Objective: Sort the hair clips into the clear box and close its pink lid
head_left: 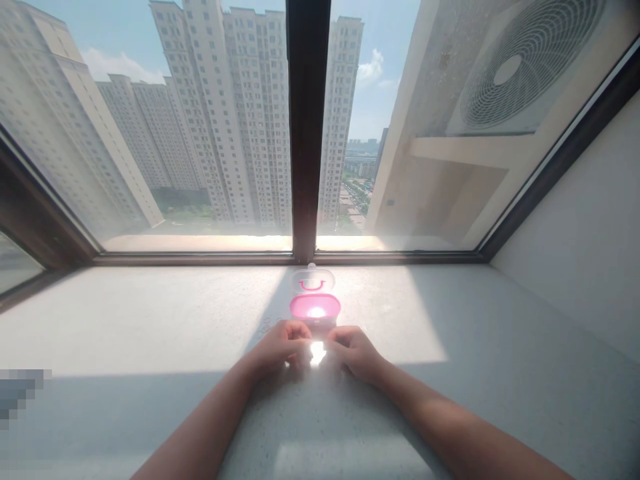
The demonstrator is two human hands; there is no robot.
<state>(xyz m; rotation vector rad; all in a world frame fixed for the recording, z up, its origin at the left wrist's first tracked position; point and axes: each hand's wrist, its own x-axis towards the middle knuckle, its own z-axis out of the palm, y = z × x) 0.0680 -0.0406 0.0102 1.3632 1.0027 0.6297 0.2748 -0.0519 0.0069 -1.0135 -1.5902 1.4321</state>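
Both forearms reach in from the near edge of the sill (150, 320) and slant inward, so that the two hands nearly meet on its middle line, well short of the far edge. The left hand (286, 347) comes in from the left with the wrist low and the fingers curled under, its thumb and forefinger drawn together toward the right. The right hand (354, 351) mirrors it, knuckles raised, the other fingers folded in, thumb and forefinger pointing left. Neither is spread: each is closed to a pinch, and between the fingertips they have hold of a small bright piece (317, 353), one side to each hand. The glare burns it out to a white, roughly four-cornered patch; its material and markings cannot be told.

Just beyond the fingers, toward the far edge of the sill, stands a pink box (315, 308), open at the top, oval at the rim, with a strong white glint inside. Behind it, close to the far edge, is a clear lid (306, 275) with a curved pink handle (312, 288). Left of the box are a few small clear shapes (265, 325), too faint to identify. The dark window frame (306, 133) borders the sill's far edge.
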